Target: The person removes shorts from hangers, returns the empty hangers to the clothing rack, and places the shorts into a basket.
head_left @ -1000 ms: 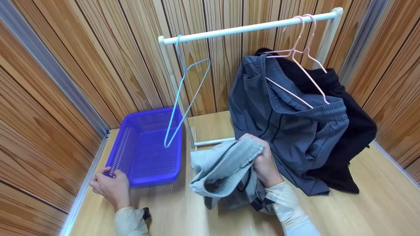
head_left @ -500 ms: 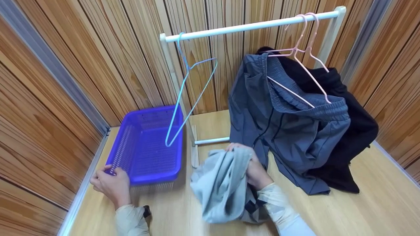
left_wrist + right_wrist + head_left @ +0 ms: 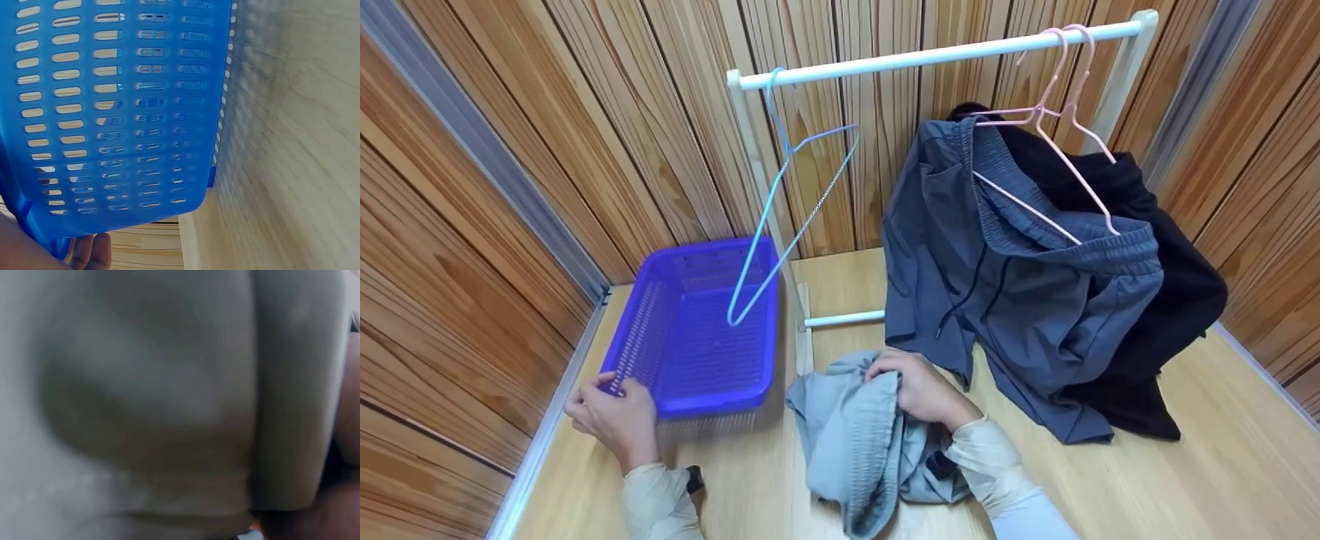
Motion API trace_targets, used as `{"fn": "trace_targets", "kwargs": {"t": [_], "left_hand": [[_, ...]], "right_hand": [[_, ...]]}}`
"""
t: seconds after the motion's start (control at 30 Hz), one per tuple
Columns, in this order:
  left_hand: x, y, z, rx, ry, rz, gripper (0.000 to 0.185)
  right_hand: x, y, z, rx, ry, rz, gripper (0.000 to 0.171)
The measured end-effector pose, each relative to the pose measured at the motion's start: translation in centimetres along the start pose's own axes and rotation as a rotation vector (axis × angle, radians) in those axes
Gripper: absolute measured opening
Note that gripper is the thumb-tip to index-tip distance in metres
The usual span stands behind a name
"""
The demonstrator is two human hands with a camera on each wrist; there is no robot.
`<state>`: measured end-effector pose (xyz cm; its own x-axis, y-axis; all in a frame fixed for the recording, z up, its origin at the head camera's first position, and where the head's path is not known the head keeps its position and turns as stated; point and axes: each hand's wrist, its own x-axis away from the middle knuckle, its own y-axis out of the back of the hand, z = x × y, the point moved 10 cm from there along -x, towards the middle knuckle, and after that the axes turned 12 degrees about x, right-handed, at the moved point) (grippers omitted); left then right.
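Observation:
My left hand grips the near left corner of a purple-blue plastic basket. In the left wrist view the basket's slotted wall fills much of the picture, with fingertips curled under its rim. My right hand pinches light grey-green trousers near their elastic waistband. The garment lies bunched on the wooden surface, waistband toward the person. Blurred grey cloth covers nearly all of the right wrist view.
A white rack stands behind. On its left hangs a bare blue wire hanger, overlapping the basket. Dark grey trousers and black trousers hang at right on pink hangers. Wood-grain walls enclose the surface.
The right hand has lowered the light grey-green trousers toward the surface and slightly left; they have settled with the waistband turned nearer the person. The left hand stays on the basket's corner.

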<state>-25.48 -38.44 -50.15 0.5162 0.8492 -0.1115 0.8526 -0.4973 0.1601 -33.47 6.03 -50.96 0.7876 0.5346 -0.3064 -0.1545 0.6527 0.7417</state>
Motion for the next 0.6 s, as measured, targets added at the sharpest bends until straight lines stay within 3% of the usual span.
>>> {"fn": "trace_targets", "kwargs": {"t": [0.17, 0.27, 0.43, 0.5, 0.6], "left_hand": [[0.2, 0.1, 0.0, 0.003, -0.008, -0.012, 0.034], [0.2, 0.1, 0.2, 0.015, 0.011, -0.015, 0.037], [0.1, 0.1, 0.3, 0.034, 0.033, -0.006, 0.041], [0.1, 0.0, 0.4, 0.038, 0.039, 0.0, 0.041], [0.0, 0.0, 0.4, 0.04, 0.045, 0.001, 0.041]], "right_hand": [[0.1, -0.2, 0.7, 0.096, 0.069, 0.073, 0.032], [0.4, 0.2, 0.8, 0.055, 0.078, 0.15, 0.035], [1.2, 1.5, 0.8, -0.09, 0.036, 0.269, 0.064], [1.4, 2.4, 1.0, -0.128, 0.025, 0.26, 0.065], [1.4, 3.4, 1.7, -0.105, 0.011, 0.219, 0.053]]}}
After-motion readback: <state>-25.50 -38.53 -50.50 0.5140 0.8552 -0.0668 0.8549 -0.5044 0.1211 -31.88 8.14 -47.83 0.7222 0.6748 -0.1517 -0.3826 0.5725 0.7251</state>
